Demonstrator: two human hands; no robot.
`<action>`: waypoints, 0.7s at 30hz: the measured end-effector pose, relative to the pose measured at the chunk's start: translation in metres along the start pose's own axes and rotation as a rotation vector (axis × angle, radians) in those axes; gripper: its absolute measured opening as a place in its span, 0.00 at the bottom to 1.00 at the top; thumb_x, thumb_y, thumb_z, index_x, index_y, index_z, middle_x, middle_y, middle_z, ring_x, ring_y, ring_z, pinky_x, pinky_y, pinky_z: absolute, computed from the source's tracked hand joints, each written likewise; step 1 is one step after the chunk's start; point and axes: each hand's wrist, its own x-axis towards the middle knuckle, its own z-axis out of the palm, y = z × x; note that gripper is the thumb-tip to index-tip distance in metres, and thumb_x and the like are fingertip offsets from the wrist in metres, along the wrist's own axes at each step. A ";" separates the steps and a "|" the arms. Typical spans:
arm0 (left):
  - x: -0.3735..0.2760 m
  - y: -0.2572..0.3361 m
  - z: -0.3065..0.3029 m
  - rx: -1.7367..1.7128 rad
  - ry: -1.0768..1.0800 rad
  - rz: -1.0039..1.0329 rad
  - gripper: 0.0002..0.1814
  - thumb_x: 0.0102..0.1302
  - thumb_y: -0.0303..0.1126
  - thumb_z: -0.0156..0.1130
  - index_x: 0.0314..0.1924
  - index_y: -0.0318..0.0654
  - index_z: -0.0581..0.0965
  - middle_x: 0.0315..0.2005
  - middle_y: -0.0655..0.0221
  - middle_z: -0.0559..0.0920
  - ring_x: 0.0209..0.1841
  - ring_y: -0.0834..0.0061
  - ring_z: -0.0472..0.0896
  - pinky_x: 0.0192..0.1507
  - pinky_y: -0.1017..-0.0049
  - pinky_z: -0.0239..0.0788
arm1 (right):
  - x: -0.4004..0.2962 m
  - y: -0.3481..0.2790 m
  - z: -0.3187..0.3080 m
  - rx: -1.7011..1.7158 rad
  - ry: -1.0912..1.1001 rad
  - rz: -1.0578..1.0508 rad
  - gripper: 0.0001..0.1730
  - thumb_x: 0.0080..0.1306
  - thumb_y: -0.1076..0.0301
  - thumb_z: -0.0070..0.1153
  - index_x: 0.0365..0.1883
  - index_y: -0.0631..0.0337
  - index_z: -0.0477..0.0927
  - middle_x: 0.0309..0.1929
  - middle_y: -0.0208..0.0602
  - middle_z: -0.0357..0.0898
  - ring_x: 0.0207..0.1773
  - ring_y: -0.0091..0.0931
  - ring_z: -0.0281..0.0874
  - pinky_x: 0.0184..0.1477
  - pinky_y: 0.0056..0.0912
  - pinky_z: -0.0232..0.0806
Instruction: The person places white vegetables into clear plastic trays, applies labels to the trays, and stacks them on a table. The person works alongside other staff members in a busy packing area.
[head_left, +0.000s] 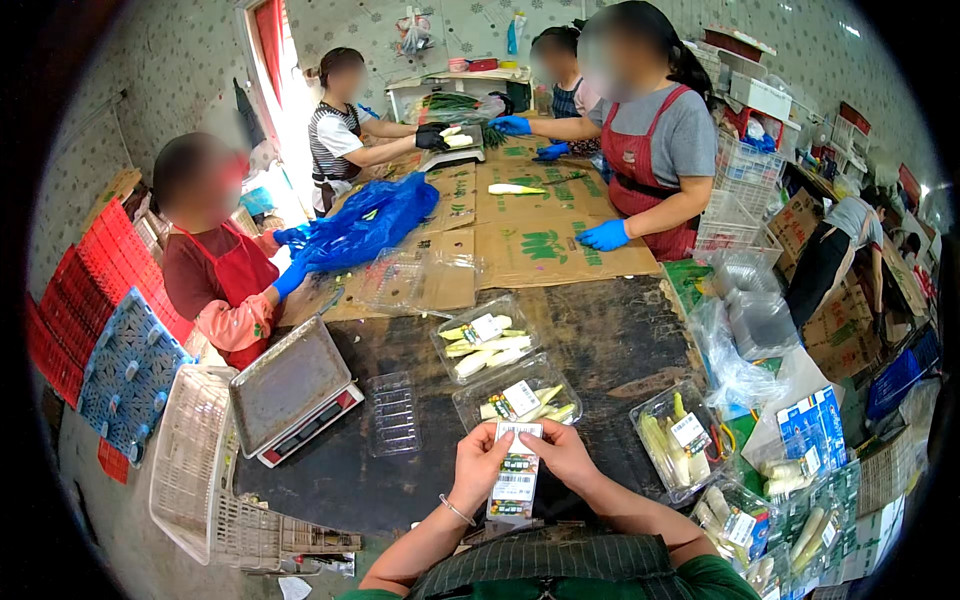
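Note:
A strip of printed labels (514, 480) hangs between my two hands above the dark table edge. My left hand (480, 461) pinches its upper left side, thumb on top. On the upper right side, my right hand (559, 454) grips the same strip. Just beyond my fingers lies a clear plastic tray of pale peeled vegetable stalks (487, 409), with a label on it. Behind that sits a second labelled tray of stalks (480, 364). Another labelled tray (660, 442) rests to the right of my right forearm.
A digital scale (296, 382) and an empty clear tray (394, 412) stand left. Further labelled packs (739, 529) are at lower right. Co-workers in blue or black gloves stand around the cardboard-covered far table (517, 244); one handles a blue plastic bag (367, 221).

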 end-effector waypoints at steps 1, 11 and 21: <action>-0.001 -0.003 -0.002 0.014 -0.010 -0.002 0.06 0.63 0.27 0.58 0.37 0.31 0.75 0.27 0.74 0.80 0.26 0.91 0.73 0.28 0.87 0.64 | 0.000 0.000 0.001 0.016 0.007 0.010 0.10 0.63 0.71 0.54 0.41 0.68 0.76 0.36 0.30 0.78 0.36 0.15 0.72 0.39 0.19 0.66; -0.005 -0.008 -0.002 0.119 0.002 -0.094 0.08 0.66 0.31 0.55 0.35 0.32 0.75 0.27 0.76 0.78 0.27 0.91 0.71 0.30 0.85 0.64 | -0.002 0.004 0.007 -0.137 0.022 -0.136 0.07 0.63 0.71 0.55 0.35 0.67 0.77 0.31 0.27 0.78 0.34 0.13 0.70 0.35 0.17 0.64; 0.018 -0.024 -0.082 -0.263 0.077 -0.343 0.11 0.68 0.30 0.49 0.47 0.33 0.72 0.38 0.66 0.80 0.38 0.74 0.79 0.41 0.72 0.73 | 0.086 0.011 -0.105 -0.944 0.543 -0.108 0.37 0.55 0.50 0.62 0.54 0.66 0.68 0.49 0.51 0.69 0.54 0.40 0.67 0.54 0.37 0.60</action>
